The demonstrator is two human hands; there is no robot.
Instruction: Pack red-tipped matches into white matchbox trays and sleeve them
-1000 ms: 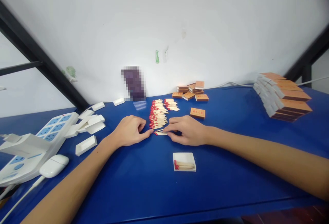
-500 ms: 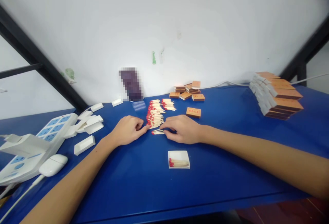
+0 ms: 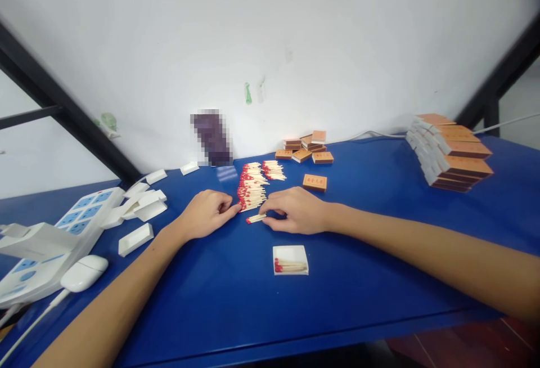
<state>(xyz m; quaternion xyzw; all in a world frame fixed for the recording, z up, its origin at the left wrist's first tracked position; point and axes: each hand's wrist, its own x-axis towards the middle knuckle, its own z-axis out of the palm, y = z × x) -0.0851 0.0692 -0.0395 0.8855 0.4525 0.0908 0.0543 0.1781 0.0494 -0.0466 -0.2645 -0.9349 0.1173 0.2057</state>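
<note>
Pinching a small bundle of red-tipped wooden matches [image 3: 254, 219] by their pale ends, the right hand [image 3: 297, 210] has thumb and forefinger closed at the glossy blue tabletop [image 3: 236, 289]. The left hand [image 3: 210, 214] curls its fingers, thumb reaching to the near edge of a larger match heap [image 3: 252, 189]; whether those fingers grip anything, I cannot tell. Nearer the person, a shallow white tray [image 3: 289, 251] contains more matches [image 3: 291, 266]. Beyond the right hand lies an orange-and-brown matchbox [image 3: 314, 182].
</note>
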